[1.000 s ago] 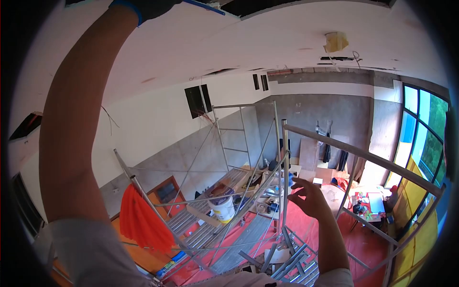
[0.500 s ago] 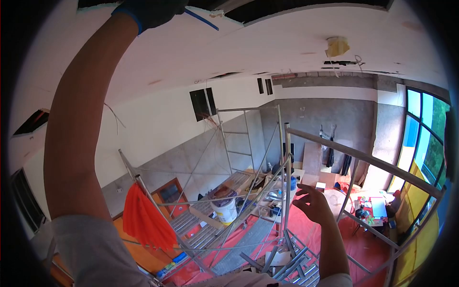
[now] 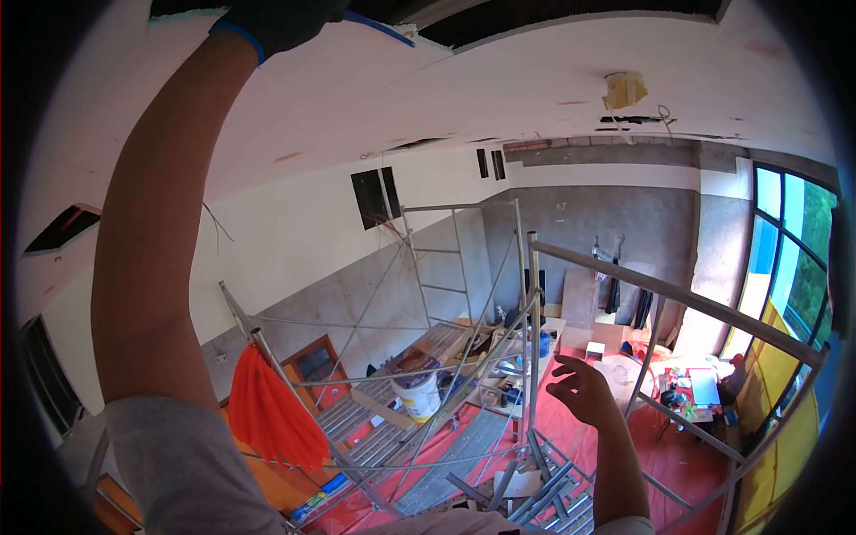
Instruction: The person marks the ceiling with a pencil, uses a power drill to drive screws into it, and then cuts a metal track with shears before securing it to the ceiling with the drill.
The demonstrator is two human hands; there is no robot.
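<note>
My left hand (image 3: 285,22), in a dark glove with a blue cuff, is raised to the ceiling beside a cut-out opening (image 3: 535,20). A thin blue strip (image 3: 382,28) sticks out of it to the right; its fingers are partly beyond the frame's top edge. Lower right, my right hand (image 3: 584,390) is bare and empty, its fingers loosely bent and apart, near an upright scaffold pole (image 3: 532,312). A red cloth (image 3: 272,406) hangs on the scaffold at the lower left.
A scaffold rail (image 3: 678,290) crosses on the right. Below are a white bucket (image 3: 416,394) on planks, a pile of metal strips (image 3: 544,490) and a red floor covering (image 3: 660,464). A cluttered table (image 3: 704,388) stands near the windows.
The view has shifted slightly. The blue strip's end has moved a little right and down in the frame. My right hand keeps nearly the same place and shape.
</note>
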